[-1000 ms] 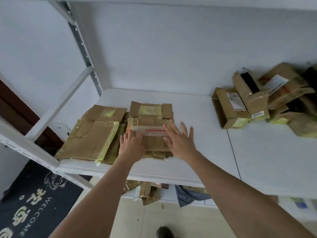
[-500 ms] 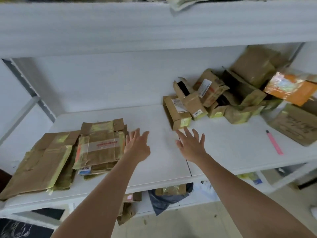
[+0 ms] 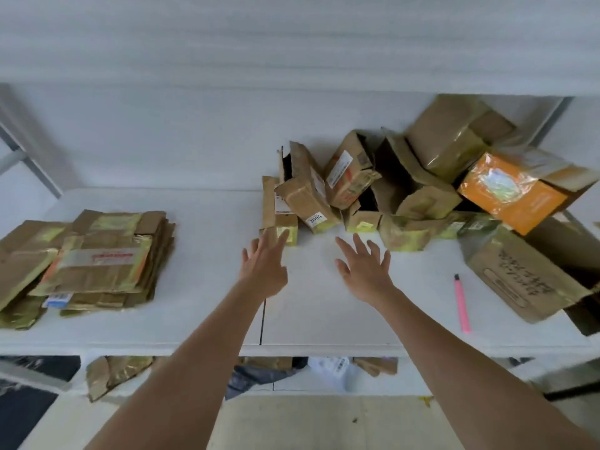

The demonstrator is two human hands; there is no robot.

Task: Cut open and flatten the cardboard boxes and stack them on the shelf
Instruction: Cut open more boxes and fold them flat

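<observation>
A stack of flattened cardboard boxes [image 3: 107, 258] lies at the left of the white shelf [image 3: 324, 323]. A heap of unflattened small boxes [image 3: 373, 186] sits at the back right. My left hand [image 3: 264, 264] reaches forward with straight fingers, its tips at the nearest small box [image 3: 281, 219]. Beside it my right hand [image 3: 365, 271] is spread open over the bare shelf, just short of the heap. Neither hand holds anything. A pink utility knife [image 3: 461, 303] lies on the shelf to the right of my right hand.
An orange-wrapped box [image 3: 513, 193] and a large printed carton [image 3: 519, 280] crowd the right end. The shelf above [image 3: 292, 43] overhangs. Cardboard scraps [image 3: 113, 373] and a dark bag [image 3: 256, 376] lie on the lower shelf.
Both hands left the flattened stack and moved right across the shelf toward the heap of boxes. The view swung right with them.
</observation>
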